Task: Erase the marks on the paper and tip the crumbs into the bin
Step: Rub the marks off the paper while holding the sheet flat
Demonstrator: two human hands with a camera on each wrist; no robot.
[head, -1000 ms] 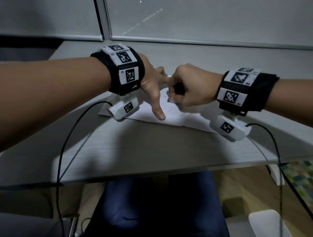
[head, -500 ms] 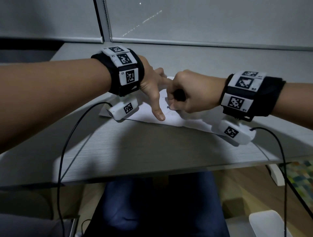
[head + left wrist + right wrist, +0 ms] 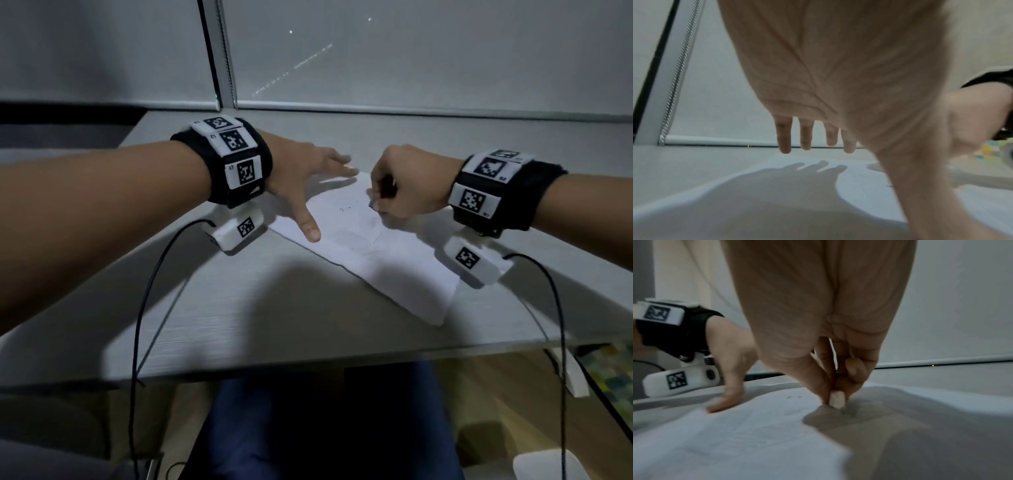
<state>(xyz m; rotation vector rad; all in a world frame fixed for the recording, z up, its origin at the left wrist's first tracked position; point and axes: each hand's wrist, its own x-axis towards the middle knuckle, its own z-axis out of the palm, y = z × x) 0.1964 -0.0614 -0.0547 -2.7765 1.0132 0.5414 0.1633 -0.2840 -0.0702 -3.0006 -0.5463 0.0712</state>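
Observation:
A white sheet of paper point(image 3: 373, 253) lies slantwise on the grey desk, with faint pencil marks point(image 3: 344, 209) near its far part. My left hand point(image 3: 310, 178) is spread with straight fingers, its thumb point(image 3: 310, 231) pressing the paper's left edge; in the left wrist view the fingers point(image 3: 785, 138) hover just above the desk. My right hand point(image 3: 399, 192) pinches a small white eraser point(image 3: 836, 400) between thumb and fingers, its tip on the paper beside smudged grey marks point(image 3: 849, 410). Two small dark marks point(image 3: 794, 397) sit to the eraser's left.
The desk point(image 3: 239, 308) runs back to a window blind point(image 3: 411, 51) with a bead chain point(image 3: 680, 65). Black cables point(image 3: 147, 291) hang from both wrist cameras over the front edge. Below are my blue-clad lap point(image 3: 325, 421), a white object point(image 3: 548, 462) and a colourful mat point(image 3: 609, 373).
My hands have drawn apart: the left hand has spread flat and slid left, and the right hand with the eraser has moved right across the paper. The pencil marks between them now show.

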